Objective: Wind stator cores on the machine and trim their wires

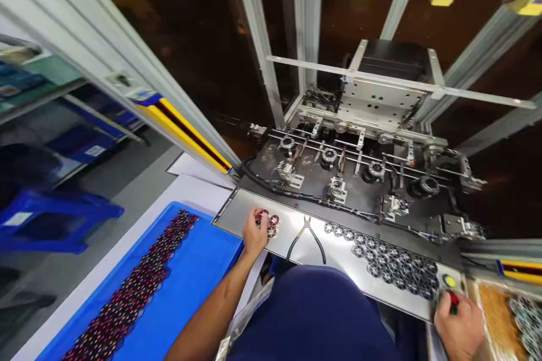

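My left hand (256,234) is closed around small round motor stators with red windings at the left end of the metal ledge (241,211). Beside its fingers lie a red-wound stator (274,220) and another just below. At the ledge's right end my right hand (459,321) is curled over a red button (454,298), with a bit of green showing below the red. A round yellow button (449,281) sits just above that hand. Cutting pliers (306,231) lie between the hands, handles spread. Several bare silver stators (393,262) stand in rows on the ledge's right half.
A blue tray (203,259) on the left holds rows of red-wound stators (135,282). Behind the ledge stands a machine with several round stations (329,158). Yellow light-curtain bars (186,135) flank it. More silver parts (527,321) lie in a box at right.
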